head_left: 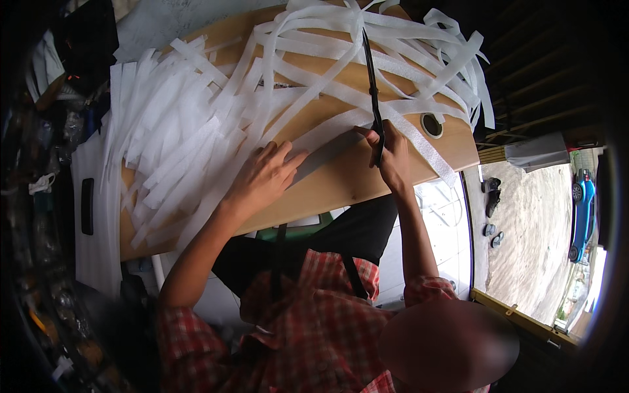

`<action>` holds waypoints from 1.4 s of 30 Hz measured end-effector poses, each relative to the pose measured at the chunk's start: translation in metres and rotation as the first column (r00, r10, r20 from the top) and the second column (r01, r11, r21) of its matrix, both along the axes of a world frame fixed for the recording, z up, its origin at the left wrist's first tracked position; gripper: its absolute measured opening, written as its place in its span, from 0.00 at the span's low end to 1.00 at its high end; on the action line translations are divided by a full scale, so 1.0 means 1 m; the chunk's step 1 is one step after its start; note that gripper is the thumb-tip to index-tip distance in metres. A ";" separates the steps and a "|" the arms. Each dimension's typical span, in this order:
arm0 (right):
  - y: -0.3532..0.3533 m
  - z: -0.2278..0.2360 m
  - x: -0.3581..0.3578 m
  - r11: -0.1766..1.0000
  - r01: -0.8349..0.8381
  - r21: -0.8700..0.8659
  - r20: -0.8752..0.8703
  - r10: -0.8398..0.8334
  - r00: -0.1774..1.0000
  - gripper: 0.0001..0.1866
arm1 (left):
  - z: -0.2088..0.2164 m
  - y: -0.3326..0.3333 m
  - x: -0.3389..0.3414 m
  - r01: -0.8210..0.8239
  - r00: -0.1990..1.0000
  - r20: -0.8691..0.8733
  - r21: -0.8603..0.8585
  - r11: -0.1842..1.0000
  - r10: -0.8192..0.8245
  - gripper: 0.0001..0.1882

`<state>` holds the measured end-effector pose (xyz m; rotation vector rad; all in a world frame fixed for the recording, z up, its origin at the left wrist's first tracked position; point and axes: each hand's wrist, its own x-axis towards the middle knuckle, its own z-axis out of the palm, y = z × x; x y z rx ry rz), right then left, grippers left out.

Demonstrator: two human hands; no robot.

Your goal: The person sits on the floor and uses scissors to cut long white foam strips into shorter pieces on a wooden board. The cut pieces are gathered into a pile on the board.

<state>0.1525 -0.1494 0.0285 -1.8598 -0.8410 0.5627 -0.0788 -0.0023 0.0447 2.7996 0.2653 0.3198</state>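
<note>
White foam strips (173, 141) lie heaped across the left half of the surface (347, 180), most slanting from its near left toward its far edge; longer ones loop loosely toward the far right, some drooping past the right edge. They are flat, thin, slightly translucent and finely textured. Bare smooth wood runs along the near edge between the hands and around the round hole (431, 125) by the right corner. The right hand (386, 154) is closed around a long black tool (373, 85) pointing to the far edge. The left hand (265, 177), apart from it, rests fingers-bent at the heap; whether it pinches a strip, I cannot tell.
</note>
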 end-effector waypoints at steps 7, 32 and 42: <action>-0.008 0.012 -0.014 0.996 -0.026 0.088 -0.146 0.039 0.989 0.33 | -0.018 0.000 0.026 -0.013 0.991 0.135 0.004 1.000 0.012 0.16; -0.129 0.058 -0.032 0.856 -0.448 -0.260 -0.570 0.238 0.786 0.48 | -0.053 -0.008 0.051 -0.214 0.901 0.363 -0.102 0.972 0.236 0.11; -0.103 0.046 -0.027 0.828 -0.508 -0.236 -0.492 0.349 0.798 0.43 | -0.050 -0.008 0.050 -0.198 0.907 0.347 -0.155 0.968 0.241 0.12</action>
